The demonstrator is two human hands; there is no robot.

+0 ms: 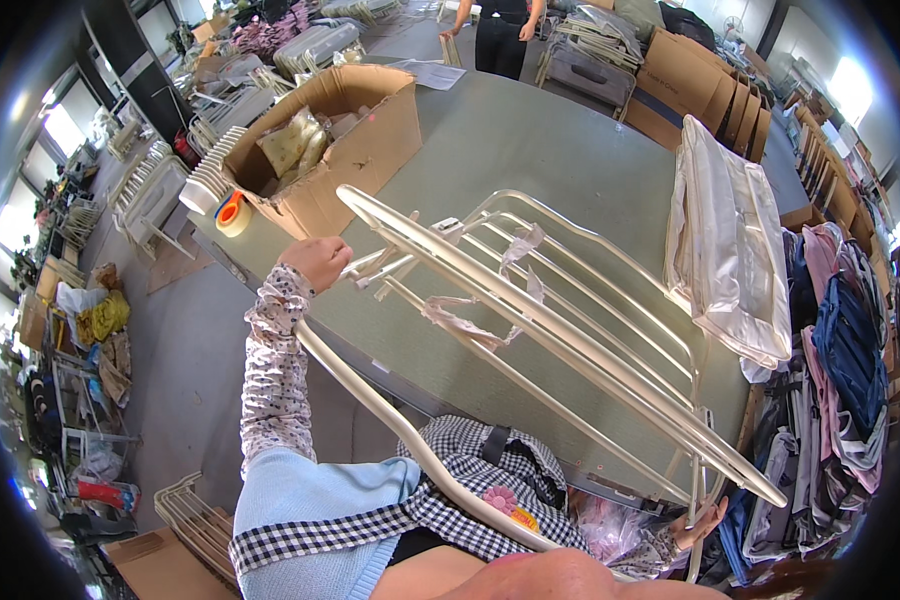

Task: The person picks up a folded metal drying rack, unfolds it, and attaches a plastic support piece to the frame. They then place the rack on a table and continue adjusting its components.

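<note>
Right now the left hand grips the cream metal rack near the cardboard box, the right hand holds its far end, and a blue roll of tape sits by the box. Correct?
Not quite: the roll of tape beside the cardboard box is orange, not blue. The head view shows it. The rest holds: the left hand grips the cream metal rack near the box, and the right hand holds its far end.

the right hand (pixel 698 524) shows only its fingertips, the rest tucked behind the metal rack (pixel 530 300). the person (pixel 498 30) at the far end of the surface (pixel 530 140) is cut off by the top edge. the cardboard box (pixel 320 140) contents are too blurry to tell.
</note>
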